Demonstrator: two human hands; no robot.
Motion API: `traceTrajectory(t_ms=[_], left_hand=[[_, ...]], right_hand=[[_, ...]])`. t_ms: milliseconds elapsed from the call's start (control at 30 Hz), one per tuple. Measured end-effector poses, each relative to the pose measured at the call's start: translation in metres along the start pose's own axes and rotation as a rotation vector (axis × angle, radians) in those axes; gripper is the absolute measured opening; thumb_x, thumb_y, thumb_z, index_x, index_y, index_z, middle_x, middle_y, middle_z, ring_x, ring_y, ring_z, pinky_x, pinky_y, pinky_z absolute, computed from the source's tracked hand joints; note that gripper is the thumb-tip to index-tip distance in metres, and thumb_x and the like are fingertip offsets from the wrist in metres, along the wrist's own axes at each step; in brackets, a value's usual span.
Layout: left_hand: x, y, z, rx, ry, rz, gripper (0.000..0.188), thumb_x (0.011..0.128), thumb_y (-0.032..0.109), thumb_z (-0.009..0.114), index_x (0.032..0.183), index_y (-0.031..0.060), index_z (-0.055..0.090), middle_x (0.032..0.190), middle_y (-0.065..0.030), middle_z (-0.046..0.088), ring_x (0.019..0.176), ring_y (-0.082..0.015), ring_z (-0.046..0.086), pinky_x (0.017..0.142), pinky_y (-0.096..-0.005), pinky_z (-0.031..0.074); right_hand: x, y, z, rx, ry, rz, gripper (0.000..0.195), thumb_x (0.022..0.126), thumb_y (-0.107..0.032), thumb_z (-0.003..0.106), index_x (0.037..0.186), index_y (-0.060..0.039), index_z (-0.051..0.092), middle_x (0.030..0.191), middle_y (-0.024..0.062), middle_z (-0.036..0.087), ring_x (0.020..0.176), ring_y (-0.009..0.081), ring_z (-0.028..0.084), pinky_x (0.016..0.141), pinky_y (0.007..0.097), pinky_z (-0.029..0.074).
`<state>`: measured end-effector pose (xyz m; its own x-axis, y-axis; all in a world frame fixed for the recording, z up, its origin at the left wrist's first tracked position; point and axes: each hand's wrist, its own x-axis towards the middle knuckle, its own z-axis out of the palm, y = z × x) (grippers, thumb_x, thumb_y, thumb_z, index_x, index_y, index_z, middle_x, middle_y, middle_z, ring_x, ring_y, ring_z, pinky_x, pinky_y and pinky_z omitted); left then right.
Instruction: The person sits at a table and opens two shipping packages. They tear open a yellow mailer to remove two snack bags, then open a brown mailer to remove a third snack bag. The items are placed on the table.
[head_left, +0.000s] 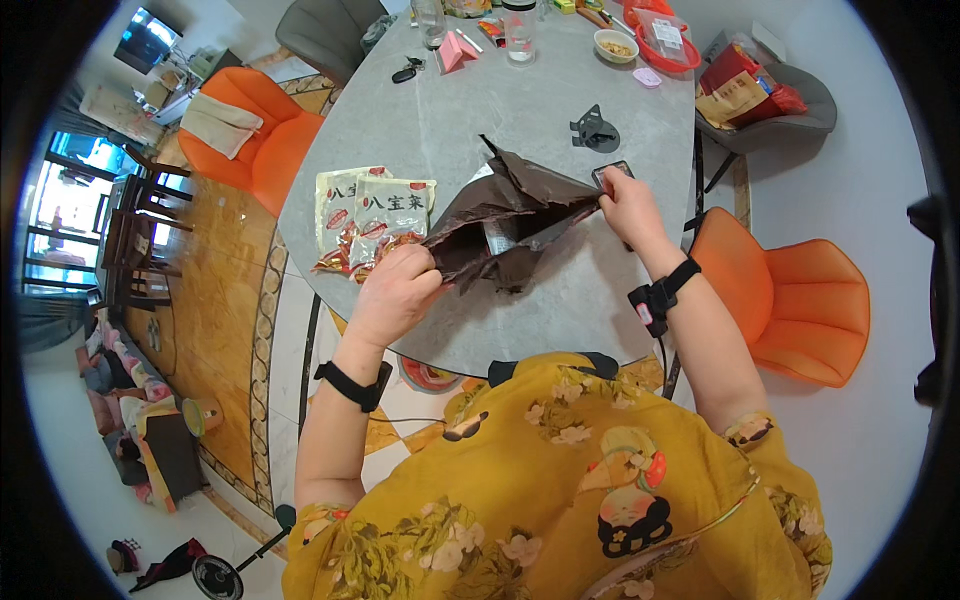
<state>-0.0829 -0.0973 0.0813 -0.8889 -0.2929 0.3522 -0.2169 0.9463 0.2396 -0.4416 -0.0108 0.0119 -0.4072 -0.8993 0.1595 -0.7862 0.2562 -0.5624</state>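
A dark plastic mailing bag (525, 180) is stretched with its mouth wide over the grey stone-look table (450, 330). My left hand (401, 289) grips the bag's left corner, and my right hand (630, 210) pinches its right corner. Something pale with printing shows inside the bag; the rest of its contents is hidden. Two food packets, one (394, 214) overlapping the other (328, 217), lie just beyond my left hand. A dark-edged phone-like device (613, 172) lies partly under my right hand.
A black bracket-like stand (595, 131) is on the table beyond the bag. Farther back are car keys (406, 73), a pink folded card (454, 52), a clear bottle (520, 37), a bowl of food (616, 46) and a red basket (675, 60). Orange chairs (810, 311) flank the table.
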Motion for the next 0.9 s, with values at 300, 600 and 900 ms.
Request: traceTrajectory(t_ms=[300,600,900], left_hand=[[0.005,0.024,0.031,-0.281,0.165,-0.207,0.021,0.075,0.002,0.074,0.091,0.0024,0.061,0.103,-0.0124,0.061,0.105,-0.0317,0.06,0.089,-0.0388,0.051],[0.034,0.051,0.055,-0.369,0.158,-0.178,0.018,0.076,0.001,0.073,0.092,0.003,0.064,0.106,-0.0131,0.061,0.109,-0.0323,0.06,0.089,-0.0397,0.051],[0.021,0.063,0.08,-0.514,0.156,-0.212,0.021,0.08,0.004,0.073,0.099,0.0023,0.064,0.11,-0.0146,0.061,0.115,-0.0336,0.058,0.093,-0.0401,0.05]], right_hand=[[0.017,0.01,-0.018,0.496,-0.437,0.423,0.03,0.081,-0.023,0.08,0.082,-0.0051,0.056,0.068,0.0,0.059,0.067,0.0096,0.059,0.055,0.0282,0.047],[-0.033,-0.075,-0.007,0.773,-0.263,0.096,0.024,0.09,-0.011,0.068,0.11,-0.002,0.057,0.099,0.0016,0.064,0.09,0.0095,0.064,0.078,0.0248,0.052],[-0.049,-0.06,0.051,0.746,-0.687,0.541,0.056,0.087,-0.03,0.059,0.128,0.0075,0.055,0.122,0.0225,0.063,0.111,0.0297,0.061,0.094,0.0356,0.047]])
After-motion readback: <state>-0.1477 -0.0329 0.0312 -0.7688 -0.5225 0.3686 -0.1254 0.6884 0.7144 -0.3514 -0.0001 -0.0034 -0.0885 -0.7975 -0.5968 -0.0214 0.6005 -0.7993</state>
